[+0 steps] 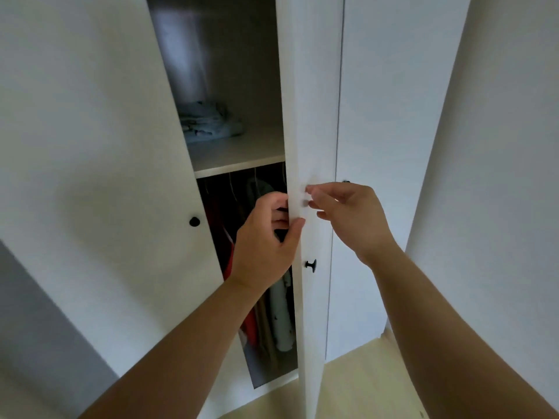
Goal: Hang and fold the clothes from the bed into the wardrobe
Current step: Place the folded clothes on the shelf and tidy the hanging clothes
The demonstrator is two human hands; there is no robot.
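the left hand (266,237) curls its fingers round the edge of the narrow white wardrobe door (314,116); the right hand (348,216) rests loose, uncurled fingers on its front; a folded pale blue garment (208,122) lies on the upper shelf (236,152); red and beige clothes (260,322) hang below.

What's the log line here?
left hand: grips door edge | right hand: touches door face | shelf: folded clothes | below: hung clothes

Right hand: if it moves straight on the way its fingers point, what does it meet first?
The white door: the right hand points at its front face, and the fingertips seem to touch it, above the black knob.
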